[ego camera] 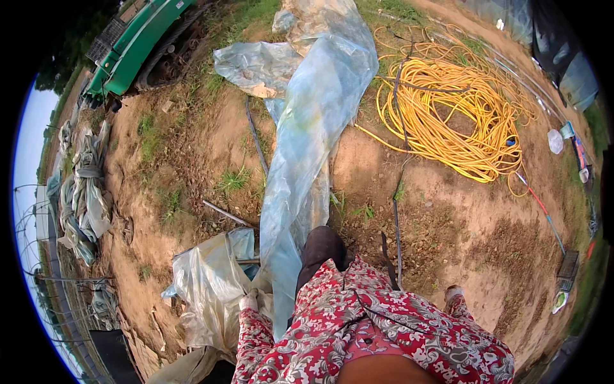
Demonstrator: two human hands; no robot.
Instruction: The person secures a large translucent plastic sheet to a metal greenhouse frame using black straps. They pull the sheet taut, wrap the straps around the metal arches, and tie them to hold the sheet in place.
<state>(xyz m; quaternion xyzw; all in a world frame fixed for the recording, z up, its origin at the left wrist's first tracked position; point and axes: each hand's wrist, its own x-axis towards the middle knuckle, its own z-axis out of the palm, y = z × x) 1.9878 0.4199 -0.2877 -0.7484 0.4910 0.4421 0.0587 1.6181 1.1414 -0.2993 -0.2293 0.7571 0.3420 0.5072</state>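
My left hand (248,300), in a pale glove below a red floral sleeve, is at the edge of a crumpled, whitish plastic sheet (206,283); its fingers are mostly hidden, so a grip cannot be told. A long bluish plastic sheet (307,110) runs over the ground from the top of the view down past my dark-clad leg. My right hand (453,293) hangs away from my body at the right, over bare soil and touching nothing visible; its fingers are too small and foreshortened to read.
A large coil of yellow hose (451,115) lies at upper right, with a thin dark hose (397,211) beside it. A metal pipe (225,212) lies left of the bluish sheet. Bundled plastic (88,187) and a green tracked machine (129,57) are at left; a plastic crate (568,265) is at far right.
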